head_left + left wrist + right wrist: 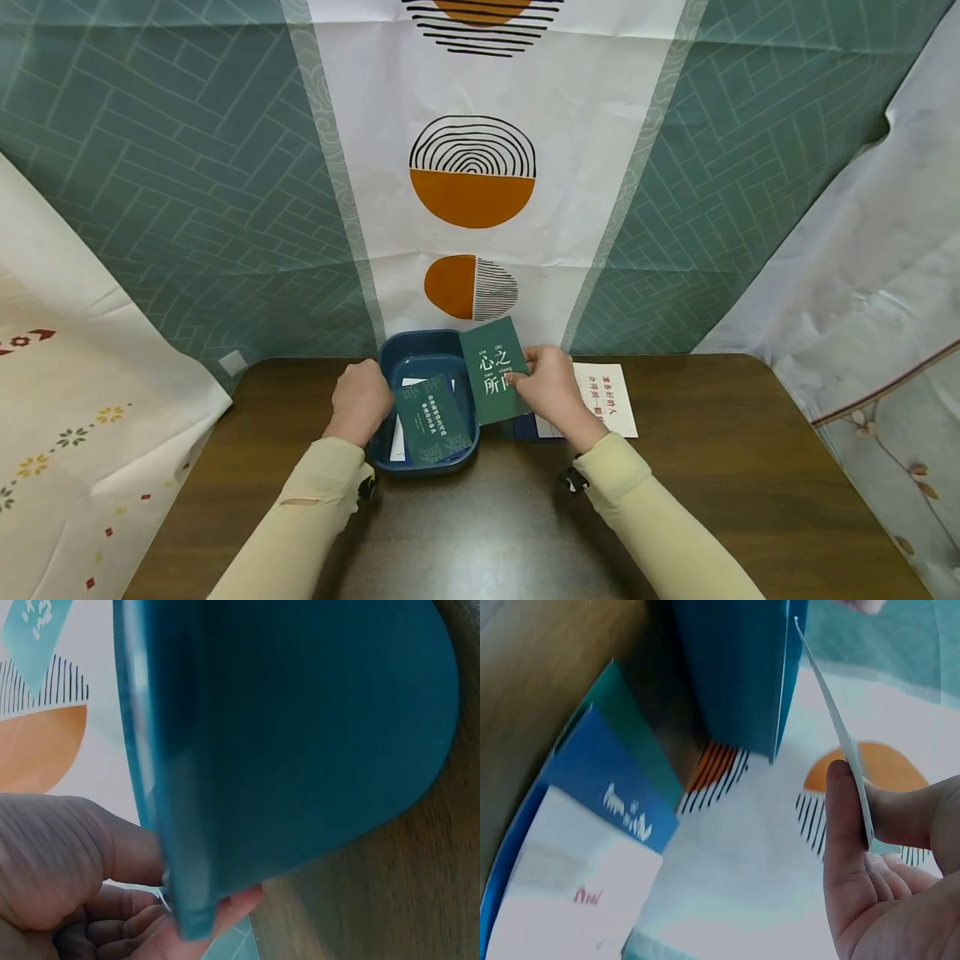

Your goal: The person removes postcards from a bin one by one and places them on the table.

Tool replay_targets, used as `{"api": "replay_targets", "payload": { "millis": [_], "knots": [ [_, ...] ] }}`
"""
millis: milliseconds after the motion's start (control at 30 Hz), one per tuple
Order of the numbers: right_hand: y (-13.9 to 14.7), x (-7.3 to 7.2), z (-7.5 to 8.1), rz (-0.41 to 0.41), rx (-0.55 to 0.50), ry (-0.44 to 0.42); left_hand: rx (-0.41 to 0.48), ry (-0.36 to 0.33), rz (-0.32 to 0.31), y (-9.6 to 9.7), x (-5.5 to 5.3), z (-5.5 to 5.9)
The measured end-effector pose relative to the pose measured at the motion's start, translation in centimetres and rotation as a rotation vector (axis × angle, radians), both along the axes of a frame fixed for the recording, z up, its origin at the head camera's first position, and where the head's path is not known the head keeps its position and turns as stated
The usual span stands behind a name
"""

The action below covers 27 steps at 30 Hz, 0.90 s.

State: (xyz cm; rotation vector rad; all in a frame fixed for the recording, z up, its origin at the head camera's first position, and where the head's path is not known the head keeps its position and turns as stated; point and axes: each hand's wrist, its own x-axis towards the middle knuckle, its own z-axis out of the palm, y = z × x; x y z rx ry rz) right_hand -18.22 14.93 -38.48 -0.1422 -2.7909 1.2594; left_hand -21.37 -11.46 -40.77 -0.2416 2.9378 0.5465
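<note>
A dark blue plastic basin stands on the table, and my left hand pinches its left rim between thumb and fingers. The left wrist view shows that grip on the basin's rim up close. Inside lie a green card with white writing and a white card partly hidden under it. My right hand pinches another green card with large white characters, tilted upright over the basin's right edge. Seen edge-on in the right wrist view, this card sits between thumb and forefinger.
Right of the basin, partly behind my right hand, lies a stack with a white card on top, over a blue card and a green card. The brown wooden table meets a hanging patterned cloth at its back edge.
</note>
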Motion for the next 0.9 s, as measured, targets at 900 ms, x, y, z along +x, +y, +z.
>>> {"api": "replay_targets", "payload": {
  "millis": [900],
  "knots": [
    [15.2,1.6,1.0,-0.223,0.074,-0.079,0.015,-0.010,-0.001,-0.1,-0.1,0.1]
  ]
}}
